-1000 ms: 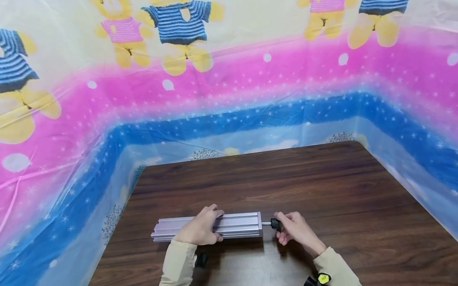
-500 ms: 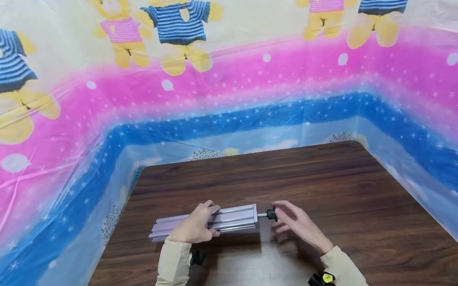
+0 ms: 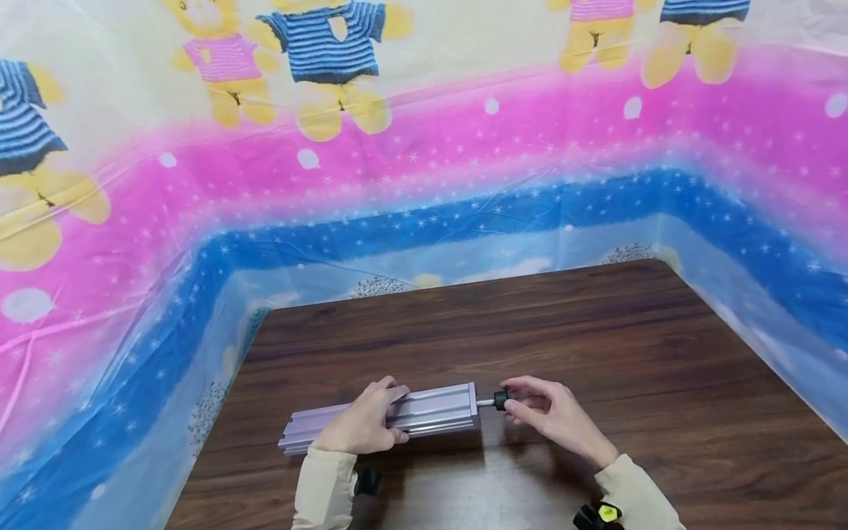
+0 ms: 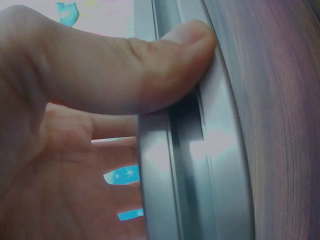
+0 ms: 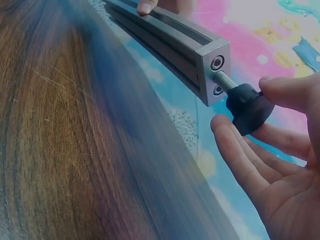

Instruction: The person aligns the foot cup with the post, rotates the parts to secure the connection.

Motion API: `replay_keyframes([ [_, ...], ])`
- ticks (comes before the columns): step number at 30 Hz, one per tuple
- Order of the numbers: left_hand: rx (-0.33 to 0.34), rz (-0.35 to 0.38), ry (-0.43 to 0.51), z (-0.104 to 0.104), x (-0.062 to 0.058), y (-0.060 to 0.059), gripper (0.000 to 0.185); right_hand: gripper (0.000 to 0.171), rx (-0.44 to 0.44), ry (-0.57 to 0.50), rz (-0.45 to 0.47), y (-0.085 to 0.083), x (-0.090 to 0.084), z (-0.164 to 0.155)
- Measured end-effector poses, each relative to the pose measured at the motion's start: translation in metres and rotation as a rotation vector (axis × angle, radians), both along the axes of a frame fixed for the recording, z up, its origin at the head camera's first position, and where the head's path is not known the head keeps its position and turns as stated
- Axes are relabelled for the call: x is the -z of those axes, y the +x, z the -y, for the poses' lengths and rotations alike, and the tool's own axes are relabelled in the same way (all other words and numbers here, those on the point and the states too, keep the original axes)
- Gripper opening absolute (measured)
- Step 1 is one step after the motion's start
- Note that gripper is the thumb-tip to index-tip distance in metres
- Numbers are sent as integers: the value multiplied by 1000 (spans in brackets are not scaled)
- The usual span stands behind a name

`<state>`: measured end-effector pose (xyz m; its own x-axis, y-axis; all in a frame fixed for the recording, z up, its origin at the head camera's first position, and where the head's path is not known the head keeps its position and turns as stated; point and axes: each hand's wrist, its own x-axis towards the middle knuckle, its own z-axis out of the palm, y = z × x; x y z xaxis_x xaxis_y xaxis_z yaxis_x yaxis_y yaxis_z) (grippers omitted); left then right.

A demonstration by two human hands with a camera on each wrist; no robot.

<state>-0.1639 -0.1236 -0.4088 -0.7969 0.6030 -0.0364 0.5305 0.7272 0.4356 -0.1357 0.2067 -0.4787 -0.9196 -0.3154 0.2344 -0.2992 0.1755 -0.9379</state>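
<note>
A silver aluminium profile (image 3: pixel 433 409) with long grooves lies across in front of me, its right end tilted up off the table. My left hand (image 3: pixel 361 421) grips it near the middle, with the thumb (image 4: pixel 160 75) pressing over a groove in the left wrist view. A black levelling foot (image 5: pixel 247 107) sticks out of the profile's square end plate (image 5: pixel 203 82) on a threaded stud (image 5: pixel 225 80), part of whose thread shows. My right hand (image 3: pixel 559 418) pinches the foot's wide base between thumb and fingers. Two screw heads show on the end plate, above and below the stud.
The dark wood-grain table (image 3: pixel 497 331) spreads around the profile. A patterned pink and blue cloth (image 3: pixel 424 177) hangs behind and along its sides. Black wrist straps or cameras sit at both sleeves, the right one (image 3: pixel 596 517) with a yellow label.
The profile's right end has risen and shifted slightly left. My right fingers loosened around the levelling foot half a second ago and now pinch it again.
</note>
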Motion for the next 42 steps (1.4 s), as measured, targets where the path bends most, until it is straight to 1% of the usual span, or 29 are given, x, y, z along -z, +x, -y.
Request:
replay_keyframes([
  [3,5,-13,-2,0,4,0,60,38,8,3,28,-2,1,1],
  [7,14,-55,4,-1,8,-1,58,35,40,18,55,-3,3,3],
  [10,15,-58,10,0,9,0,58,34,55,32,63,-4,5,3],
  [14,13,-47,11,1,10,2,58,34,49,35,62,-4,9,4],
  [18,0,-41,15,1,10,3,59,40,29,60,13,-1,10,4],
  [22,-13,-21,16,2,9,4,59,48,5,62,-65,1,10,4],
  [25,-21,-2,11,3,8,5,58,46,-15,42,-101,1,10,4],
  [28,-25,14,-1,3,9,6,58,40,0,58,-111,-1,10,5],
  [32,-24,22,-6,4,10,7,58,36,19,67,-85,-2,11,6],
  [37,-22,18,-1,4,10,7,60,33,14,46,7,-4,11,8],
  [40,-19,16,1,5,10,6,60,34,20,66,56,-4,11,9],
  [42,-18,18,5,5,10,6,59,36,21,82,67,-3,12,10],
])
